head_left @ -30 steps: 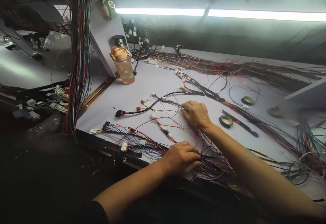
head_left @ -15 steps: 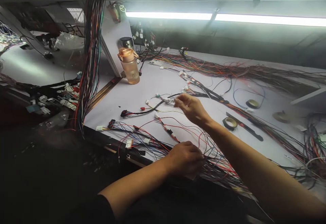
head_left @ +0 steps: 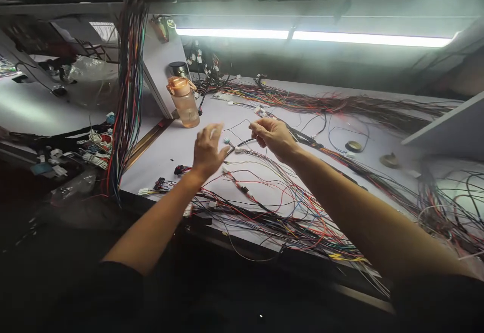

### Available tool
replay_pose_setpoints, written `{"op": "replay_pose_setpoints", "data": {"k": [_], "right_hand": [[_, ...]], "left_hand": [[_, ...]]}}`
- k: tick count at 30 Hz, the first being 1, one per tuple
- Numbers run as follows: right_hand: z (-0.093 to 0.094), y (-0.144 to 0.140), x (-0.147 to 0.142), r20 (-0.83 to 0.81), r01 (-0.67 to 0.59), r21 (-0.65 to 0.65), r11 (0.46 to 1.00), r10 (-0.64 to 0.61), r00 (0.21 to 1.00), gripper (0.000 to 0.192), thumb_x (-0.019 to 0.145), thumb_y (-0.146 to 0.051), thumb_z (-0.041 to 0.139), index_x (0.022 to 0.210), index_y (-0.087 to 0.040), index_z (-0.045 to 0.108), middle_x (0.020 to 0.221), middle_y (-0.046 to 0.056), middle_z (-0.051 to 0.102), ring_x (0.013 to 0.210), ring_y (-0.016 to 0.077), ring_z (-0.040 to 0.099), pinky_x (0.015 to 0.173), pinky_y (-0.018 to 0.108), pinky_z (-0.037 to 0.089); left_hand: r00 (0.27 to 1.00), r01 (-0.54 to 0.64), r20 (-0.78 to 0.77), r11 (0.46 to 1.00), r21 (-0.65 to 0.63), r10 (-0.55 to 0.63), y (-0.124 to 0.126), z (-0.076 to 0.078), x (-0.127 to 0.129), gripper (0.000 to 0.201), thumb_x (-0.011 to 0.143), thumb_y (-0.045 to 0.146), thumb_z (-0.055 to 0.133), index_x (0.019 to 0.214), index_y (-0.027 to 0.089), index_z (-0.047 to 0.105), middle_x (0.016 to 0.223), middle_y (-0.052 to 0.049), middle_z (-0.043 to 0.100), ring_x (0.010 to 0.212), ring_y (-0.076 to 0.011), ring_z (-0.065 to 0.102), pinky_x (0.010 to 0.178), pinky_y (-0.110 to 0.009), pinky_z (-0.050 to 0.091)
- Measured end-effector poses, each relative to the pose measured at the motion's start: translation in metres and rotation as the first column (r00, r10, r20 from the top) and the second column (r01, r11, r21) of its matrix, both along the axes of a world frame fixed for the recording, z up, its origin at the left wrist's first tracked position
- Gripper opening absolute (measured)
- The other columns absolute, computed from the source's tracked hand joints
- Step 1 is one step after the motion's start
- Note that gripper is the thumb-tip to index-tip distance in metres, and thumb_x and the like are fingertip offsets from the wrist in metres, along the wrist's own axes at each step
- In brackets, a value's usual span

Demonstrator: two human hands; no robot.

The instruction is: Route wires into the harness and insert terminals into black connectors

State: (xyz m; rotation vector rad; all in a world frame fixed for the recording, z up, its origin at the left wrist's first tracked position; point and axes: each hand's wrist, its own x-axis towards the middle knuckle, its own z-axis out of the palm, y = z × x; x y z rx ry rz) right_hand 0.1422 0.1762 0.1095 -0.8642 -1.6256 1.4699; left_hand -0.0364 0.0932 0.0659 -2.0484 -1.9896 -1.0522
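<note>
My right hand is closed in a pinch above the bench. From its fingertips a thin dark wire runs out to the left. My left hand, a little blurred, is raised to the left of it with fingers apart and nothing visible in them. Below the hands lies a wire harness with a small white connector and a light-blue connector. Nearer the front edge, a black connector and a white connector end a loose bundle of red, black and blue wires.
An orange-lidded bottle stands at the back left, beside a hanging wire bundle. Long wires stretch along the back. Tape rolls lie at right, one black. A lit tube hangs beneath the shelf.
My left hand has left the wires at the front edge, moved up and left, and opened. My right hand now shows a thin wire at its fingertips. The camera view has shifted slightly.
</note>
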Motion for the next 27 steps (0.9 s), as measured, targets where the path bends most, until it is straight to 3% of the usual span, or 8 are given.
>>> {"op": "replay_pose_setpoints", "data": {"k": [2, 4, 8, 12, 17, 21, 24, 27], "right_hand": [[0.005, -0.003, 0.001, 0.001, -0.028, -0.011, 1.0, 0.028, 1.0, 0.026, 0.085, -0.035, 0.069, 0.074, -0.015, 0.056, 0.06, -0.003, 0.056, 0.044, 0.0044, 0.039, 0.04, 0.019, 0.028], [0.009, -0.006, 0.004, -0.002, -0.06, -0.026, 0.998, 0.06, 0.998, 0.026, 0.085, -0.036, 0.069, 0.075, -0.015, 0.057, 0.06, -0.003, 0.055, 0.044, 0.0044, 0.038, 0.04, 0.019, 0.027], [0.016, -0.006, 0.02, 0.015, -0.075, -0.032, 0.997, 0.076, 0.997, 0.027, 0.086, -0.039, 0.067, 0.078, -0.015, 0.06, 0.06, -0.003, 0.053, 0.046, 0.0046, 0.036, 0.041, 0.019, 0.025], [0.016, 0.006, 0.056, 0.225, -0.053, 0.12, 0.991, 0.025, 0.974, 0.035, 0.082, -0.049, 0.068, 0.074, -0.015, 0.062, 0.055, -0.004, 0.047, 0.046, 0.0049, 0.033, 0.042, 0.02, 0.022], [-0.006, 0.011, 0.114, 0.566, -0.147, 0.369, 0.918, -0.097, 0.819, 0.041, 0.081, -0.057, 0.063, 0.068, -0.017, 0.067, 0.053, -0.003, 0.051, 0.049, 0.0085, 0.039, 0.046, 0.024, 0.029], [-0.031, -0.017, 0.149, 0.71, -0.232, 0.422, 0.877, -0.16, 0.686, 0.034, 0.089, -0.051, 0.055, 0.082, -0.022, 0.072, 0.07, 0.001, 0.067, 0.061, 0.0136, 0.056, 0.056, 0.027, 0.038], [-0.046, -0.048, 0.164, 0.722, -0.235, 0.473, 0.849, -0.221, 0.655, 0.036, 0.092, -0.051, 0.05, 0.087, -0.024, 0.072, 0.08, 0.001, 0.07, 0.069, 0.0154, 0.06, 0.061, 0.028, 0.041], [-0.055, -0.073, 0.171, 0.693, -0.22, 0.506, 0.834, -0.24, 0.68, 0.039, 0.094, -0.052, 0.047, 0.087, -0.023, 0.071, 0.082, 0.001, 0.07, 0.068, 0.0142, 0.061, 0.062, 0.026, 0.042]], "left_hand": [[0.998, -0.051, -0.051, 0.977, -0.206, 0.041, 0.029, -0.009, -0.026, 0.072, 0.078, 0.027, 0.067, 0.142, 0.012, 0.038, 0.144, -0.019, 0.042, 0.132, -0.0336, 0.037, 0.11, -0.049, 0.029], [0.999, 0.001, -0.048, 0.943, -0.334, -0.018, 0.05, -0.018, -0.039, 0.073, 0.08, 0.029, 0.064, 0.144, 0.014, 0.034, 0.148, -0.016, 0.038, 0.134, -0.0333, 0.033, 0.111, -0.048, 0.024], [0.987, 0.156, 0.047, 0.87, -0.467, -0.152, 0.067, -0.021, -0.048, 0.041, 0.091, 0.037, 0.046, 0.124, 0.016, 0.057, 0.116, -0.011, 0.064, 0.107, -0.0254, 0.055, 0.101, -0.044, 0.035], [0.944, 0.328, 0.152, 0.798, -0.506, -0.292, 0.064, -0.006, -0.064, 0.042, 0.092, 0.048, 0.041, 0.11, 0.017, 0.064, 0.105, -0.007, 0.069, 0.092, -0.0174, 0.059, 0.088, -0.03, 0.044], [0.909, 0.415, 0.21, 0.75, -0.515, -0.359, 0.044, 0.013, -0.073, 0.045, 0.089, 0.052, 0.044, 0.105, 0.015, 0.064, 0.103, -0.008, 0.069, 0.093, -0.0173, 0.058, 0.087, -0.029, 0.044], [0.881, 0.465, 0.211, 0.697, -0.545, -0.423, 0.008, 0.022, -0.063, 0.037, 0.092, 0.047, 0.044, 0.097, 0.015, 0.063, 0.089, -0.005, 0.067, 0.082, -0.0153, 0.058, 0.079, -0.029, 0.045], [0.848, 0.511, 0.197, 0.663, -0.547, -0.492, -0.024, 0.023, -0.061, 0.033, 0.094, 0.044, 0.043, 0.095, 0.017, 0.062, 0.088, -0.004, 0.066, 0.078, -0.014, 0.058, 0.074, -0.027, 0.045], [0.831, 0.522, 0.13, 0.677, -0.519, -0.541, -0.048, 0.017, -0.067, 0.03, 0.096, 0.04, 0.042, 0.095, 0.018, 0.062, 0.085, -0.003, 0.066, 0.077, -0.0139, 0.058, 0.073, -0.027, 0.045]]}}
